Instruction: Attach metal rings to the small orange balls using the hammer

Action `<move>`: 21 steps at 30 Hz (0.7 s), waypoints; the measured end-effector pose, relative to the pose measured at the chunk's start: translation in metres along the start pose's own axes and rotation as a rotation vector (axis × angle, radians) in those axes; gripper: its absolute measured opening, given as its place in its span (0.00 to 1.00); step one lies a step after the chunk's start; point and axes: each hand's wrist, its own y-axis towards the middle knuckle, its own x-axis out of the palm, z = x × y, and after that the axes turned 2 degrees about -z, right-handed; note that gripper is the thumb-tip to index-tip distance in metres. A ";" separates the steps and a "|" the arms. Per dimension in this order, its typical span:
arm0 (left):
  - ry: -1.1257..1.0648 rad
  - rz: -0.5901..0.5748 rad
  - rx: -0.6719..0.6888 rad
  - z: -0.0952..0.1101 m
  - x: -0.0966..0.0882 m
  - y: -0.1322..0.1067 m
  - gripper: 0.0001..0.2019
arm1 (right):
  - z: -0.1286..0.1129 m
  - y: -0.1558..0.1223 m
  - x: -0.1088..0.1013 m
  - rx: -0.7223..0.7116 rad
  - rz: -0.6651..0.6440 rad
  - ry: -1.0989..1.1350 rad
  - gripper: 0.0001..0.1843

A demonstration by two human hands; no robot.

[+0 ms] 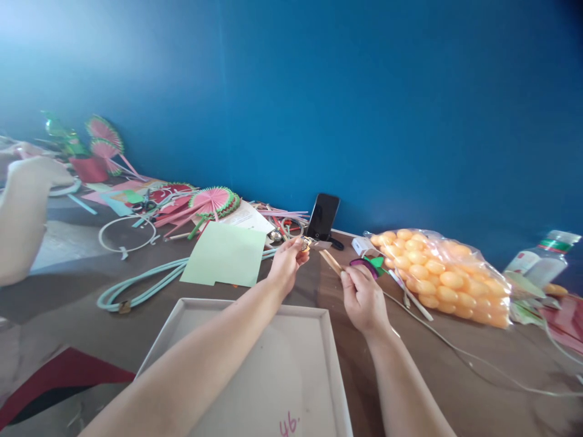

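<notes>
My left hand is closed around a small shiny gold and silver piece, held between thumb and fingers; its kind is too small to make out. Just right of it, my right hand grips a flat wooden stick that points up toward the left hand. The stick's tip and the shiny piece are close, but I cannot tell whether they touch. Behind the right hand lies a dark purple piece with green leaf shapes. Below my forearms is a shallow white box lid with pink writing.
A phone leans against the blue wall. To the right sit a bag of orange balls, a cable and a bottle. Leftward are green paper, tubing, paper fans and another person's arm.
</notes>
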 end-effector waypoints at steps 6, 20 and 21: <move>0.004 0.001 -0.002 0.000 0.000 -0.001 0.06 | 0.000 0.000 0.000 0.001 0.000 0.006 0.09; 0.043 -0.003 0.008 -0.001 0.000 -0.001 0.07 | -0.002 0.001 -0.001 0.010 -0.011 0.015 0.10; 0.043 0.008 0.007 -0.001 0.000 -0.001 0.06 | -0.002 0.001 -0.001 0.011 0.005 0.019 0.10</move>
